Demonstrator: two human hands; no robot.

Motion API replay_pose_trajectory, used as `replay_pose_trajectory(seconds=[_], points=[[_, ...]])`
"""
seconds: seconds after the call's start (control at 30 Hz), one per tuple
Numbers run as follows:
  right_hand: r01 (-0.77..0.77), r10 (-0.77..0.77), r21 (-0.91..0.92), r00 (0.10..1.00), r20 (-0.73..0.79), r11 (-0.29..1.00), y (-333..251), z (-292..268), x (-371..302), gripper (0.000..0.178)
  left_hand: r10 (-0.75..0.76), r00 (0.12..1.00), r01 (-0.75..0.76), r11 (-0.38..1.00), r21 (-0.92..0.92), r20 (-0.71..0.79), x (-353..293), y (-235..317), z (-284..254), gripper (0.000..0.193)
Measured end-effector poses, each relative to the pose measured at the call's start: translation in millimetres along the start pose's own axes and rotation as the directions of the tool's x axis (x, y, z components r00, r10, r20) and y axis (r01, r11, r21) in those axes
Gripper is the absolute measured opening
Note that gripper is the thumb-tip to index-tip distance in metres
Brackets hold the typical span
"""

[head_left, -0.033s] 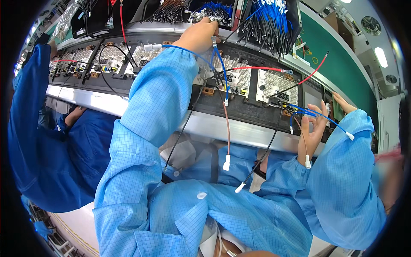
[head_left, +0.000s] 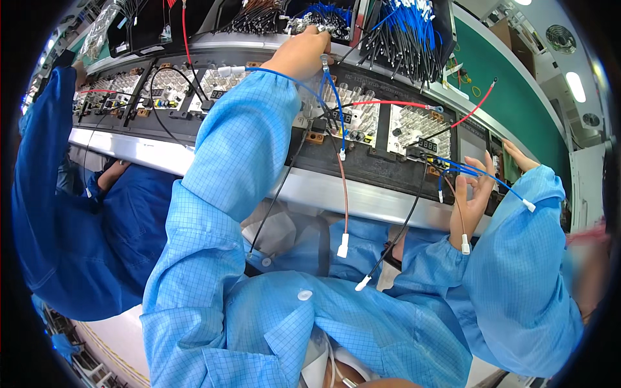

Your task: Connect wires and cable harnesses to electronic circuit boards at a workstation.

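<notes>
- 9 o'clock: co-worker in a dark-blue sleeve point(head_left: 45, 181), beside the board row.
- 10 o'clock: circuit boards point(head_left: 169, 81) seated in a dark carrier; a black lead point(head_left: 152, 97) loops over them.
- 11 o'clock: light-blue sleeve point(head_left: 246, 142) covers part of the row and obstructs the view of it. A blue lead point(head_left: 278, 75) lies across its cuff.
- 12 o'clock: left hand point(head_left: 301, 55), fingertips at a tray of small metal parts point(head_left: 321, 26). Fingers bent and partly hidden; cannot tell whether they pinch anything. A ring terminal point(head_left: 325, 61) on blue leads stands just beside the hand.
- 5 to 6 o'clock: brown lead point(head_left: 344, 200) hangs over the silver rail point(head_left: 372, 193), ending in a white connector point(head_left: 343, 246).
- 1 o'clock: bundle of blue and black wires point(head_left: 411, 35), behind the carrier.
- 2 o'clock: work board point(head_left: 404, 126) with digit display, in the carrier; a red lead point(head_left: 388, 102) lies above it.
- 3 o'clock: right hand point(head_left: 475, 197), fingers spread, thumb apart. Blue leads point(head_left: 462, 168) cross in front of it.
- Between 2 and 3 o'clock: a neighbouring hand point(head_left: 522, 156), near the carrier.
</notes>
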State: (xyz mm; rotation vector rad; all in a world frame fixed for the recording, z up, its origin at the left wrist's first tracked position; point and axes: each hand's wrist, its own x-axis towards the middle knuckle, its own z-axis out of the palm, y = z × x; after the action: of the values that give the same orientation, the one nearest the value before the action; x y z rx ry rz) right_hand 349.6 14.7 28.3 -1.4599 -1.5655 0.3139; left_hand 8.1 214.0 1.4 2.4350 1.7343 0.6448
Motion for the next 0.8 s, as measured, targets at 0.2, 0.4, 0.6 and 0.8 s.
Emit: replay_pose_trajectory(seconds=[0.2, 0.4, 0.6, 0.8], points=[[-0.042, 0.041, 0.093, 0.999, 0.02, 0.995, 1.5, -1.4, 1.4, 0.057, -0.037, 0.999, 0.036, 0.999, -0.022, -0.018, 1.8, -1.0, 1.5, 0.022], [-0.044, 0.041, 0.161, 0.999, 0.023, 0.986, 6.3, -1.7, 1.8, 0.056, -0.031, 0.989, 0.025, 0.999, -0.038, -0.144, -3.4, 3.6, -15.1, 0.022], [0.009, 0.013, 0.233, 0.996, -0.09, 0.972, 26.6, -3.0, -3.1, 0.052, -0.127, 0.965, 0.099, 0.987, -0.13, -0.229, -12.4, 8.3, -42.4, 0.024], [0.048, 0.026, 0.314, 0.974, -0.225, 0.948, 26.1, -0.4, -13.2, 0.042, -0.178, 0.872, -0.049, 0.894, -0.445, -0.456, -44.8, 23.4, -76.0, 0.02]])
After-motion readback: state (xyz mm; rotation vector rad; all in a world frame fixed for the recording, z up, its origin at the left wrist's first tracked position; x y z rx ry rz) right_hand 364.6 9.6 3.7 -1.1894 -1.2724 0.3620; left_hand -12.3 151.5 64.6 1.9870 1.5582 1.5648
